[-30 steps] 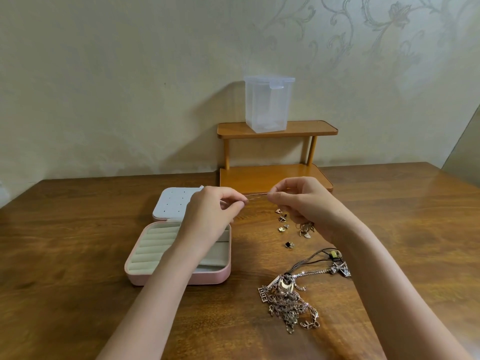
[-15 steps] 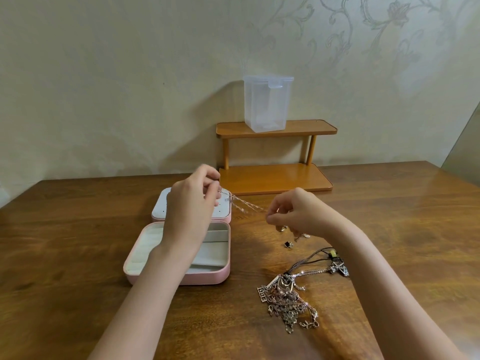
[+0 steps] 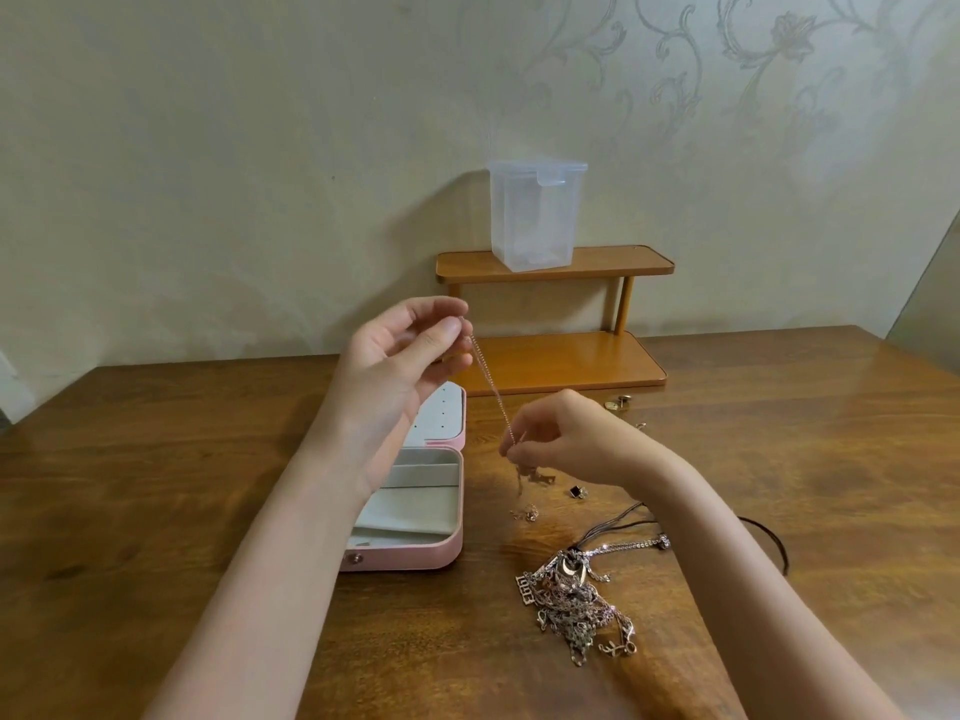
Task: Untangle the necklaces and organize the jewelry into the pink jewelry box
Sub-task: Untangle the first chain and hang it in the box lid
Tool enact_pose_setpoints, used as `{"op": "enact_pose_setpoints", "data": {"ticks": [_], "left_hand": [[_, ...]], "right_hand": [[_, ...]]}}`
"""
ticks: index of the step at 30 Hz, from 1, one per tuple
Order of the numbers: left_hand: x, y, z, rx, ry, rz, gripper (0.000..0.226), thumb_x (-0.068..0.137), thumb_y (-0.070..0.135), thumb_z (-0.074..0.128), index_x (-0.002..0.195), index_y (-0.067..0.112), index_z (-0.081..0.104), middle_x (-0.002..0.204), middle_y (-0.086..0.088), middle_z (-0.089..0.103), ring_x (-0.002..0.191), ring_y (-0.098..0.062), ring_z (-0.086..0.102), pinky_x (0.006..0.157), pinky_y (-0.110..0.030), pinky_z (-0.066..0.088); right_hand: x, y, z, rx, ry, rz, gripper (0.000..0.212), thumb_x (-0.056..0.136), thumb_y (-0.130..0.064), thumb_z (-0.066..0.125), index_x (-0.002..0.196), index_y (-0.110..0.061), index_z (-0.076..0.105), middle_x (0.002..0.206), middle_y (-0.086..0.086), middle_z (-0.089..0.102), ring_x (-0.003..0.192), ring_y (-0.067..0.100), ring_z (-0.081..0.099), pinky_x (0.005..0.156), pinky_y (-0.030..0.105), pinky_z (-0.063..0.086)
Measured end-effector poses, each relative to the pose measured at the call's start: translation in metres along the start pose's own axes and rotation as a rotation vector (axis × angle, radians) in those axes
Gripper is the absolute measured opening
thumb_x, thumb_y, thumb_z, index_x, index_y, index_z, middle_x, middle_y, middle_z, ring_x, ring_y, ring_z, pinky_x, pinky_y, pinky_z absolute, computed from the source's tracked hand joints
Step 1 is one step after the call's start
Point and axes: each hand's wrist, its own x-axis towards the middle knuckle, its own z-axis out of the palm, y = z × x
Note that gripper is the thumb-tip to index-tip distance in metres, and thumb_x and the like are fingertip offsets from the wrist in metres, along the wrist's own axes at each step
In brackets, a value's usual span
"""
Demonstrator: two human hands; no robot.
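Observation:
A thin silver chain (image 3: 491,389) runs taut and steep between my two hands above the table. My left hand (image 3: 402,356) is raised and pinches its upper end between thumb and fingertips. My right hand (image 3: 563,441) sits lower and pinches the lower end, with a short tail dangling beneath it. The pink jewelry box (image 3: 415,556) lies open under my left forearm, grey lining showing and its white lid (image 3: 447,415) folded back. A tangled heap of silver necklaces (image 3: 571,600) lies in front of my right forearm.
Small earrings and charms (image 3: 576,492) are scattered on the wooden table (image 3: 130,485) near my right hand, and more (image 3: 618,402) lie by the shelf. A black cord (image 3: 769,537) curls at the right. A two-tier wooden shelf (image 3: 561,361) against the wall carries a clear plastic container (image 3: 535,215).
My left hand has risen and turned palm-in while my right hand dropped toward the table, so the chain went from level to steeply slanted. The camera tilted slightly.

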Motion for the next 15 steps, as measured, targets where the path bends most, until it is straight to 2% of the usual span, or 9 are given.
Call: {"op": "enact_pose_setpoints", "data": {"ticks": [3,6,11,15], "left_hand": [[0.004,0.005,0.003,-0.016,-0.008,-0.015,0.017,0.090,0.000,0.054,0.094,0.011,0.066,0.078,0.002,0.067,0.076,-0.008,0.063,0.070,-0.017,0.052],[0.007,0.010,0.012,-0.022,-0.016,-0.035,0.018,0.090,-0.002,0.053,0.094,0.010,0.066,0.078,0.001,0.067,0.075,-0.008,0.064,0.071,-0.019,0.054],[0.011,0.021,0.020,-0.098,-0.038,-0.041,0.019,0.091,-0.004,0.050,0.095,0.007,0.065,0.075,0.002,0.068,0.072,-0.008,0.064,0.071,-0.021,0.055],[0.012,0.029,0.025,-0.152,-0.024,-0.035,0.020,0.092,-0.005,0.049,0.097,0.006,0.065,0.076,-0.001,0.067,0.072,-0.010,0.065,0.068,-0.021,0.055]], "right_hand": [[0.001,0.003,0.005,-0.011,-0.109,0.025,0.010,0.090,-0.015,0.060,0.098,-0.013,0.066,0.094,0.005,0.068,0.084,0.016,0.062,0.077,0.028,0.050],[0.000,0.003,0.009,0.031,-0.189,0.057,0.017,0.093,-0.012,0.055,0.103,-0.006,0.068,0.101,0.011,0.069,0.091,0.023,0.063,0.081,0.031,0.051],[-0.005,0.003,0.012,0.107,-0.256,0.068,0.024,0.088,-0.008,0.062,0.111,-0.011,0.064,0.108,0.005,0.066,0.097,0.019,0.063,0.089,0.033,0.052],[-0.014,-0.001,0.012,0.371,-0.249,0.038,0.019,0.092,-0.001,0.053,0.108,-0.001,0.063,0.094,0.006,0.068,0.087,0.019,0.064,0.079,0.027,0.055]]}}
